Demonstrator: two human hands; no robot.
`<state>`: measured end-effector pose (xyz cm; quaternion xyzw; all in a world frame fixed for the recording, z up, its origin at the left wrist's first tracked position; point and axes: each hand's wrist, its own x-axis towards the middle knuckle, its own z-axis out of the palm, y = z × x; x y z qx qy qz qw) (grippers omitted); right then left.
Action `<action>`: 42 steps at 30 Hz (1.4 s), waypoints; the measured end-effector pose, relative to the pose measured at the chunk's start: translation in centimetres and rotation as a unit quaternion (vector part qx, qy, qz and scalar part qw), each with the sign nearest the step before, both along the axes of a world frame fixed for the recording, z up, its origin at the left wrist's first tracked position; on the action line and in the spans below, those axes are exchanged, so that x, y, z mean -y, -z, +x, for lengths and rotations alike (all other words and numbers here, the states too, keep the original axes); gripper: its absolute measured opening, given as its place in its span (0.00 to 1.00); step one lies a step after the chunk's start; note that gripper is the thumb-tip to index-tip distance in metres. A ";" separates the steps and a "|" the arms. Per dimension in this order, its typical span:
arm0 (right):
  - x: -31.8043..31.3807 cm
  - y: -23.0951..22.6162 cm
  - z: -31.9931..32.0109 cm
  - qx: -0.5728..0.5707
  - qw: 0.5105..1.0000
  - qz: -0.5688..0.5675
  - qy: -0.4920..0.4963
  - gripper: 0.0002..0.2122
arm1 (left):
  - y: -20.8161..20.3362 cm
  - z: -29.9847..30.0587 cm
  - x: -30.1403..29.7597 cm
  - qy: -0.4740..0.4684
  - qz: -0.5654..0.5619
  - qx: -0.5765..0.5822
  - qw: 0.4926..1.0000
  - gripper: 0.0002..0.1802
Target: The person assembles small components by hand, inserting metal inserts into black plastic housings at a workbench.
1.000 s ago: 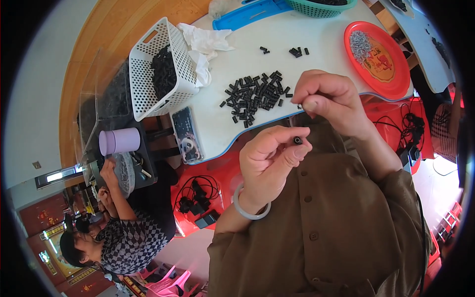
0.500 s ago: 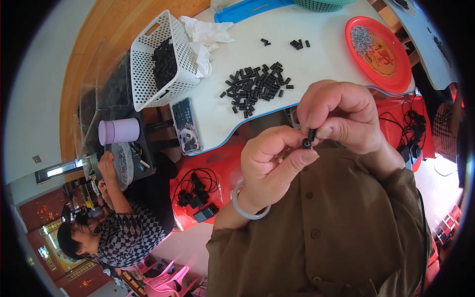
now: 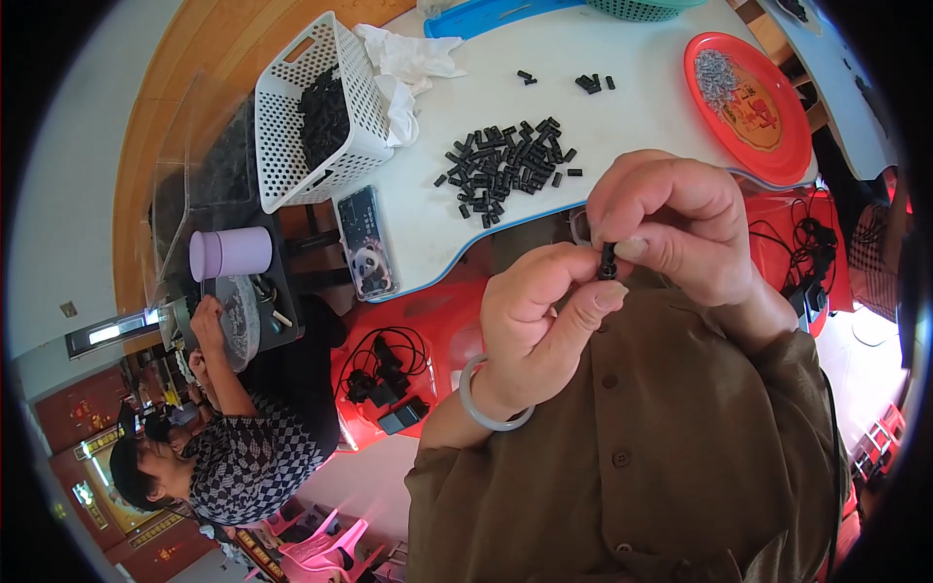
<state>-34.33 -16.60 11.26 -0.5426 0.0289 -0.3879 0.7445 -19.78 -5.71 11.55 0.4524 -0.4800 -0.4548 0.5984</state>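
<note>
A small black cylindrical part (image 3: 608, 262) is pinched upright between my two hands, in front of my chest. My left hand (image 3: 535, 316), with a pale bangle on its wrist, grips the lower end between thumb and index finger. From above, my right hand (image 3: 685, 223) holds the top end with thumb and fingertips, which hide some of it. Beyond my hands, a pile of similar short black cylinders (image 3: 505, 165) lies on the white table (image 3: 442, 209). Further back are two small groups of the same pieces (image 3: 588, 84).
A red plate (image 3: 792, 146) with small silvery pieces (image 3: 717, 80) stands at the right. On the left are a white perforated basket (image 3: 282, 136) of black pieces, a phone (image 3: 365, 243) at the table edge and crumpled white tissue (image 3: 413, 53). A co-worker (image 3: 248, 447) sits beyond a lilac cup (image 3: 231, 254).
The black part has tilted from showing its hollow end to standing more upright, showing its side. My fingers have shifted slightly around it, with both hands staying in nearly the same place.
</note>
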 end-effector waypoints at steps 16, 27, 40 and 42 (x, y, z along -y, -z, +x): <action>0.7 -0.8 0.4 -0.079 0.952 -0.270 0.120 0.04 | 0.9 -0.1 0.2 -0.051 -0.024 0.034 0.998 0.06; 0.5 0.4 0.5 -0.056 0.965 -0.241 0.085 0.05 | 1.4 -0.3 0.4 -0.048 -0.022 -0.028 0.998 0.08; -0.4 0.5 0.1 -0.080 0.993 0.052 0.072 0.07 | 2.1 -0.5 0.7 -0.088 -0.026 0.014 0.996 0.07; 0.0 0.5 0.0 -0.143 0.988 0.032 0.039 0.10 | 2.5 -0.4 0.9 -0.094 -0.071 0.044 0.992 0.07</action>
